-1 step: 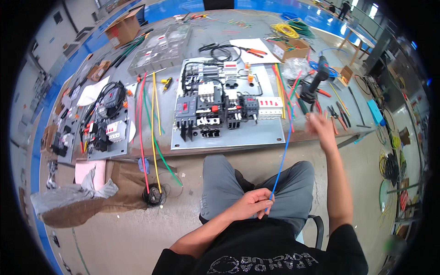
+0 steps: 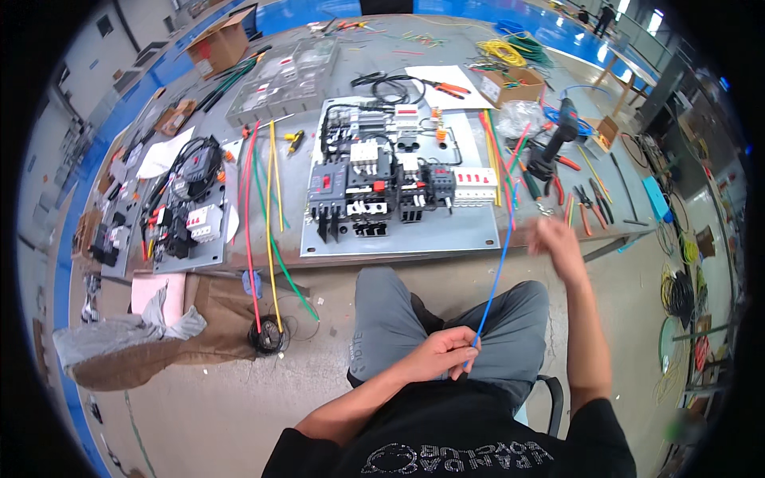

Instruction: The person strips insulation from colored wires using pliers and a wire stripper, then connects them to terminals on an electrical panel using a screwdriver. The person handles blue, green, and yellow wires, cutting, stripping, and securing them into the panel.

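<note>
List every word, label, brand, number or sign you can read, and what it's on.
Black shirt: large glittery lettering; I won't copy it out.
Grey trousers: lettering on the left leg, too small to read reliably.
White breaker block: any print too small.
Cardboard box: label too small.
Blue wire: no readable marking.

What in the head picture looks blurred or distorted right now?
In the head view, the right hand looks slightly blurred, the left hand fairly crisp; the table has edges bowed by the fisheye; a green patch at lower right is smeared.
</note>
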Motion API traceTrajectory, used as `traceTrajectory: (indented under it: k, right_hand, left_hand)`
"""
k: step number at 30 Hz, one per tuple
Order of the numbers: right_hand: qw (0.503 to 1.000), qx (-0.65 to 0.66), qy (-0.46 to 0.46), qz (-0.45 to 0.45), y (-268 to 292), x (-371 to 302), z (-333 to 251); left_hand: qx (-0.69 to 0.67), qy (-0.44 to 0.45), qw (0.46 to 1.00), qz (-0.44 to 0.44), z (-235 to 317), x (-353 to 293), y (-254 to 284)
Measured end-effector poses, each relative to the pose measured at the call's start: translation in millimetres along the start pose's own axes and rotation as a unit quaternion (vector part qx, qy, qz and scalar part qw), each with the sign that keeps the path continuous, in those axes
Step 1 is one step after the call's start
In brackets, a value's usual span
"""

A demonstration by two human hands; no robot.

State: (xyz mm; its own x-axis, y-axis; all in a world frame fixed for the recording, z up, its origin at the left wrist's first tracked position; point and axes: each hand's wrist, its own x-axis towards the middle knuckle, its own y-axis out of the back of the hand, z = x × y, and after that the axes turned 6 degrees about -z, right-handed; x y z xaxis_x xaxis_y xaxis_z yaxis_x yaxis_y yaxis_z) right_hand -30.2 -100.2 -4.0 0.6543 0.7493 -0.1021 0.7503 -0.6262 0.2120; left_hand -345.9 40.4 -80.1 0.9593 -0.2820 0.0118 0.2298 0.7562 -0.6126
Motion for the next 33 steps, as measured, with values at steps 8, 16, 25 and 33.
traceTrajectory:
  k: [8,16,25,33]
  right_hand:
    - [0.972,0.188,-0.077,-0.116,-91,-122,19]
    - [0.976,0.186,-0.076,-0.083,-96,-122,8]
    - [0.974,0.201,-0.056,-0.083,-87,-124,18]
    - [0.981,0.167,0.001,0.095,-26,-147,35]
  left_hand:
    - [0.022,0.029,0.999,-0.030,-13,14,-13]
    - [0.038,0.055,0.998,0.003,-11,14,-12]
    - [0.078,0.066,0.994,0.039,-19,12,-8]
    - [0.121,0.097,0.984,0.093,-39,14,0]
